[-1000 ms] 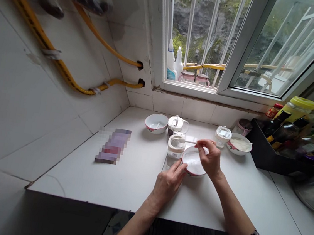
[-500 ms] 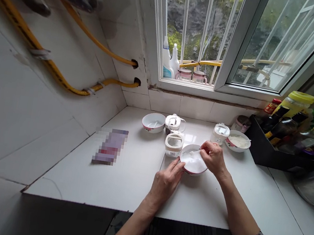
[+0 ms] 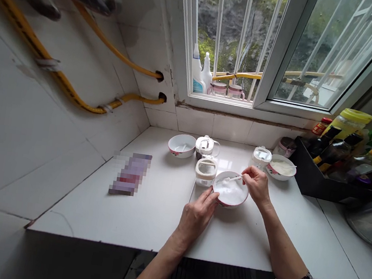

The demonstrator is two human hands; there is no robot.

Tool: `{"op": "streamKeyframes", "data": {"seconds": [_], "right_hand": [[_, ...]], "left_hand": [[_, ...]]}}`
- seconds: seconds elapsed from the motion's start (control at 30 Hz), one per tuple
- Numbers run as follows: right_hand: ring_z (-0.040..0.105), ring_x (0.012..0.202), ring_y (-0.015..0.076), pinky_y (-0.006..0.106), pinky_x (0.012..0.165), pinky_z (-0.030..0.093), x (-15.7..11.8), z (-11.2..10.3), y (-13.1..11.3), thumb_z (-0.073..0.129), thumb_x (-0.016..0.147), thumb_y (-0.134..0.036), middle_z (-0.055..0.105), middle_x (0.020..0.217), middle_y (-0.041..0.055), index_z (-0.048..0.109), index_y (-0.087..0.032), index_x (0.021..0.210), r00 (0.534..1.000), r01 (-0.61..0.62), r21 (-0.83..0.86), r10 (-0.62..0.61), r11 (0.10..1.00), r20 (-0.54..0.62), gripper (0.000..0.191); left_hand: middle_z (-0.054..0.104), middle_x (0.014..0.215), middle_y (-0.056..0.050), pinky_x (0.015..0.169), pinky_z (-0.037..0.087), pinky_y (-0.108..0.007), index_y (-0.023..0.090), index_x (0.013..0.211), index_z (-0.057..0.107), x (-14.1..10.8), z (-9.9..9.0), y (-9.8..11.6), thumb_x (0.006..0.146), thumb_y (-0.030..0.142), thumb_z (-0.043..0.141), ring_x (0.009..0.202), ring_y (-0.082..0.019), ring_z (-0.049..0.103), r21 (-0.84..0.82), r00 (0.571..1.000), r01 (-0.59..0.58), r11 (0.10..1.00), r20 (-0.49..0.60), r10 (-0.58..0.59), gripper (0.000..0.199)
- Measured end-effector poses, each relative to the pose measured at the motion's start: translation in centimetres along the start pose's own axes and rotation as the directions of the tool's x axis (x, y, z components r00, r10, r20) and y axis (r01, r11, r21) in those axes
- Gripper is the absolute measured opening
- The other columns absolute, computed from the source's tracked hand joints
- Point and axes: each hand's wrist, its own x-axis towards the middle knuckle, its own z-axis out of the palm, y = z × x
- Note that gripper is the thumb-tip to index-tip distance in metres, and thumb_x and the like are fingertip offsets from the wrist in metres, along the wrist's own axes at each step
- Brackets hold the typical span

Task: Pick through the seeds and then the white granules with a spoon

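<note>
A bowl (image 3: pixel 228 205) with a red-patterned outside stands on the white counter, holding white powder (image 3: pixel 232 194). My left hand (image 3: pixel 198 213) grips its left rim, thumb over the edge and fingers against the side. Pinched in my right hand (image 3: pixel 255 185) is the handle of a small white spoon (image 3: pixel 234 178), its head in the powder near the far side. Just left of the bowl is a clear jar with a white lid (image 3: pixel 206 170). Behind it stands a similar jar (image 3: pixel 205 147) with dark contents.
A bowl with a spoon (image 3: pixel 181 147) sits at the back left. Behind my right hand are another lidded jar (image 3: pixel 261 156) and a bowl of pale food (image 3: pixel 281 168). A black bin of bottles (image 3: pixel 324 186) stands right; a blurred purple packet (image 3: pixel 131 173) lies left.
My right hand has shifted slightly right, and more of the spoon shows above the powder. My left hand stays on the bowl's rim.
</note>
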Motion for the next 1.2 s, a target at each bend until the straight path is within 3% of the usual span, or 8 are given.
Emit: {"op": "streamKeyframes", "data": {"seconds": [0.33, 0.57, 0.73, 0.83, 0.9, 1.0, 1.07, 1.2], "right_hand": [[0.047, 0.045, 0.0129, 0.027, 0.049, 0.038, 0.3, 0.1, 0.8, 0.05, 0.059, -0.022, 0.055, 0.045, -0.0025, 0.058, -0.021, 0.055, 0.995, -0.097, 0.1, 0.095, 0.99, 0.018, 0.009], [0.048, 0.046, 0.0132, 0.028, 0.049, 0.04, 1.0, -0.2, 0.8, 0.058, 0.059, -0.025, 0.058, 0.045, -0.0004, 0.059, -0.02, 0.058, 0.978, -0.207, 0.321, 0.206, 0.924, 0.039, 0.005], [0.059, 0.056, 0.0162, 0.031, 0.06, 0.049, 0.1, 1.4, -0.5, 0.063, 0.071, -0.03, 0.066, 0.059, 0.0014, 0.06, -0.021, 0.074, 0.998, -0.056, 0.333, 0.066, 0.941, -0.021, 0.01], [0.065, 0.068, 0.0198, 0.035, 0.071, 0.051, -0.9, 2.7, -1.2, 0.06, 0.082, -0.031, 0.07, 0.07, 0.0039, 0.061, -0.021, 0.083, 0.99, 0.138, 0.176, -0.129, 0.975, -0.06, 0.01], [0.066, 0.072, 0.0205, 0.039, 0.081, 0.049, -1.4, 3.3, -1.3, 0.057, 0.087, -0.027, 0.072, 0.074, 0.004, 0.062, -0.022, 0.086, 0.948, 0.319, 0.012, -0.318, 0.948, -0.032, 0.008], [0.065, 0.068, 0.0195, 0.042, 0.088, 0.046, -1.6, 3.7, -1.3, 0.052, 0.09, -0.02, 0.073, 0.073, 0.0031, 0.063, -0.023, 0.085, 0.843, 0.538, -0.152, -0.535, 0.829, 0.062, 0.013], [0.065, 0.066, 0.0191, 0.042, 0.088, 0.045, -1.6, 3.5, -1.2, 0.052, 0.09, -0.019, 0.073, 0.073, 0.0027, 0.063, -0.022, 0.085, 0.819, 0.571, -0.165, -0.571, 0.804, 0.053, 0.013], [0.067, 0.068, 0.02, 0.037, 0.078, 0.049, -1.2, 2.0, -0.8, 0.057, 0.084, -0.02, 0.072, 0.068, 0.0011, 0.063, -0.022, 0.083, 0.916, 0.387, -0.07, -0.392, 0.92, -0.083, 0.007]], "left_hand": [[0.065, 0.13, -0.011, 0.064, 0.059, -0.024, 0.023, 0.128, 0.058, -0.2, 0.1, -0.1, 0.094, 0.018, 0.052, 0.092, -0.02, 0.074, 0.013, 0.999, 0.023, 1.0, 0.024, -0.024, 0.034], [0.066, 0.13, -0.011, 0.064, 0.059, -0.023, 0.022, 0.125, 0.06, -0.1, 0.1, 0.0, 0.095, 0.018, 0.052, 0.09, -0.019, 0.074, 0.025, 0.999, 0.026, 0.999, 0.021, -0.026, 0.032], [0.066, 0.13, -0.011, 0.063, 0.059, -0.024, 0.021, 0.124, 0.06, 0.0, 0.1, 0.0, 0.094, 0.017, 0.052, 0.088, -0.019, 0.074, 0.032, 1.0, 0.007, 0.999, 0.009, -0.007, 0.032], [0.066, 0.13, -0.011, 0.062, 0.059, -0.024, 0.021, 0.124, 0.059, 0.0, 0.1, 0.1, 0.094, 0.016, 0.051, 0.086, -0.019, 0.074, 0.04, 1.0, 0.005, 0.999, 0.002, -0.005, 0.032], [0.066, 0.129, -0.011, 0.062, 0.059, -0.024, 0.021, 0.124, 0.059, 0.0, 0.1, 0.1, 0.094, 0.015, 0.05, 0.087, -0.02, 0.074, 0.045, 1.0, 0.001, 0.999, -0.004, -0.001, 0.032], [0.066, 0.129, -0.012, 0.06, 0.059, -0.025, 0.02, 0.124, 0.059, 0.0, 0.0, 0.1, 0.094, 0.015, 0.049, 0.085, -0.02, 0.074, 0.041, 1.0, -0.003, 0.999, -0.006, 0.003, 0.032], [0.066, 0.129, -0.012, 0.06, 0.059, -0.025, 0.019, 0.124, 0.059, 0.0, 0.0, 0.1, 0.094, 0.015, 0.05, 0.084, -0.02, 0.074, 0.031, 1.0, -0.003, 1.0, -0.005, 0.003, 0.032], [0.066, 0.13, -0.012, 0.063, 0.06, -0.026, 0.02, 0.124, 0.059, 0.0, 0.0, 0.1, 0.094, 0.015, 0.051, 0.088, -0.02, 0.074, 0.013, 1.0, -0.001, 1.0, -0.008, 0.001, 0.032]]}}
